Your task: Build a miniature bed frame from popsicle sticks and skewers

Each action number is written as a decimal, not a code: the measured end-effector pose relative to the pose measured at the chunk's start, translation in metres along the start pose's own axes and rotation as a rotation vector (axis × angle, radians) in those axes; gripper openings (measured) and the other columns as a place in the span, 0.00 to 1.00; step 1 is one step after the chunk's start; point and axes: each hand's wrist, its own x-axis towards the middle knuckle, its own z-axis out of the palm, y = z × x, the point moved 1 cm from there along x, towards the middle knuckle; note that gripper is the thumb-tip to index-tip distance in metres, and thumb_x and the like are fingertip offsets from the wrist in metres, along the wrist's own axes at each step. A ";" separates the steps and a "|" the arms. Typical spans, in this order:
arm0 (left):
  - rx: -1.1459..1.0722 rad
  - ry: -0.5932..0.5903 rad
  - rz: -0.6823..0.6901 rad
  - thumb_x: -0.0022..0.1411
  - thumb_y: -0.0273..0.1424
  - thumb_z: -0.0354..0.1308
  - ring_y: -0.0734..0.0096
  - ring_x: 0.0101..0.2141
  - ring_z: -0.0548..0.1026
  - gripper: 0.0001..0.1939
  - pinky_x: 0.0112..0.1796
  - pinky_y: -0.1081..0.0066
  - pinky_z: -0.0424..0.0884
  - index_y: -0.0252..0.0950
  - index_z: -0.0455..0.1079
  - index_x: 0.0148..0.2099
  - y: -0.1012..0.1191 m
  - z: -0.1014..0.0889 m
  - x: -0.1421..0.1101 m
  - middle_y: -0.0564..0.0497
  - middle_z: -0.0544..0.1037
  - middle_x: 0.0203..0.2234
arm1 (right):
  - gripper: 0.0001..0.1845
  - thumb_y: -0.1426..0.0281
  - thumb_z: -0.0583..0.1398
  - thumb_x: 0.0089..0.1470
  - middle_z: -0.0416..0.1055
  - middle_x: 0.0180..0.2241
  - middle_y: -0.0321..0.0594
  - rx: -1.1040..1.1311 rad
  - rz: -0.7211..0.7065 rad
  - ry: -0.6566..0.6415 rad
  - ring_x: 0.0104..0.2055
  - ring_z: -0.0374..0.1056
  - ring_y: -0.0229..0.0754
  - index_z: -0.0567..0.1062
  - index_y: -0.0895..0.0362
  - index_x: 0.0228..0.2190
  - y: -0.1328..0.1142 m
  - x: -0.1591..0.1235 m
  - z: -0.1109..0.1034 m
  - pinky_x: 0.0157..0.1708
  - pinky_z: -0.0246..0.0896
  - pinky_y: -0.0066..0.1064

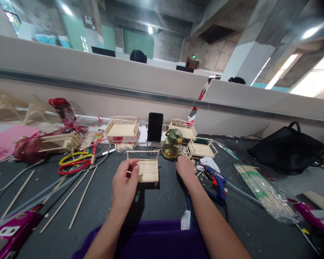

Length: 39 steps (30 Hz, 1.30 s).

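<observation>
- Pale wooden sticks form a small bench-like model [148,171] on the dark tabletop [162,201], its slatted top just right of the left hand's bent fingers, its rail on the far side.
- The left hand [126,181] curls at the model's left edge, thumb overlapping it in view; whether it pinches the wood cannot be told.
- The right hand [185,168], well apart from the model, dips toward loose short sticks [202,174] beside a green-lidded jar [172,144]; its fingertips are hidden, so its grasp cannot be told.
- A blue glue gun [218,184] lies to the right of that hand, near a finished-looking stick frame [202,148].
- A dark-screened phone [155,127] stands upright behind the model.
- A white label [185,220] shows on the purple item at the near edge, its print too small to read.
- At lower left, a purple box [18,230] bears a white character resembling "B" or "8".
- Green-marked packaging wraps a stick bundle [267,190] at right, its lettering illegible.
</observation>
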 end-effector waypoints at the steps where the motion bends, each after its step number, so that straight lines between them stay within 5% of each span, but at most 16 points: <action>1: -0.001 -0.001 -0.004 0.60 0.37 0.55 0.68 0.30 0.72 0.12 0.29 0.72 0.66 0.37 0.73 0.42 0.000 0.000 0.000 0.51 0.76 0.32 | 0.13 0.77 0.53 0.57 0.75 0.40 0.55 0.011 -0.005 -0.008 0.44 0.73 0.49 0.78 0.63 0.36 -0.001 0.000 0.001 0.40 0.62 0.32; 6: -0.009 0.002 -0.013 0.60 0.37 0.55 0.68 0.30 0.72 0.12 0.29 0.72 0.66 0.37 0.73 0.42 0.002 -0.001 0.000 0.50 0.76 0.32 | 0.12 0.77 0.54 0.55 0.75 0.38 0.57 0.121 -0.011 -0.008 0.43 0.73 0.50 0.78 0.65 0.34 0.001 -0.003 -0.008 0.40 0.62 0.33; 10: -0.025 -0.027 0.003 0.61 0.36 0.55 0.69 0.31 0.72 0.11 0.30 0.73 0.66 0.37 0.74 0.42 0.005 -0.001 -0.002 0.50 0.76 0.33 | 0.10 0.74 0.56 0.54 0.76 0.30 0.44 0.319 -0.136 -0.048 0.34 0.71 0.41 0.78 0.61 0.28 -0.001 -0.018 -0.031 0.34 0.61 0.27; 16: -0.243 -0.218 -0.145 0.57 0.39 0.60 0.69 0.32 0.73 0.15 0.30 0.73 0.67 0.38 0.77 0.44 0.009 0.013 -0.010 0.48 0.79 0.38 | 0.15 0.58 0.62 0.49 0.61 0.19 0.29 1.230 -0.283 -0.439 0.18 0.50 0.29 0.75 0.59 0.27 -0.027 -0.052 -0.049 0.16 0.44 0.21; 22: -0.502 -0.259 -0.311 0.51 0.37 0.66 0.77 0.22 0.67 0.13 0.23 0.76 0.65 0.35 0.77 0.37 0.010 0.017 -0.011 0.50 0.77 0.28 | 0.18 0.56 0.65 0.45 0.58 0.17 0.26 1.387 -0.297 -0.591 0.16 0.47 0.27 0.72 0.60 0.24 -0.051 -0.063 -0.047 0.15 0.40 0.20; 29: -0.715 -0.185 -0.473 0.47 0.37 0.70 0.74 0.27 0.75 0.16 0.26 0.76 0.71 0.33 0.75 0.36 0.003 0.010 -0.006 0.50 0.79 0.30 | 0.21 0.52 0.62 0.47 0.68 0.21 0.31 1.543 -0.125 -0.235 0.16 0.64 0.32 0.66 0.56 0.28 -0.050 -0.044 -0.037 0.11 0.47 0.19; 33: -0.690 -0.164 -0.479 0.46 0.37 0.70 0.72 0.30 0.77 0.18 0.31 0.74 0.73 0.33 0.75 0.39 0.002 0.010 -0.005 0.48 0.80 0.30 | 0.18 0.55 0.61 0.49 0.67 0.20 0.30 1.565 -0.135 -0.038 0.16 0.64 0.32 0.69 0.58 0.32 -0.051 -0.035 -0.028 0.12 0.50 0.19; 39: -0.571 -0.120 -0.403 0.45 0.34 0.71 0.73 0.30 0.75 0.21 0.30 0.76 0.71 0.34 0.75 0.42 0.002 0.012 -0.005 0.52 0.78 0.28 | 0.22 0.62 0.61 0.47 0.72 0.25 0.34 1.556 -0.110 0.067 0.26 0.72 0.40 0.68 0.58 0.44 -0.050 -0.031 -0.007 0.15 0.56 0.22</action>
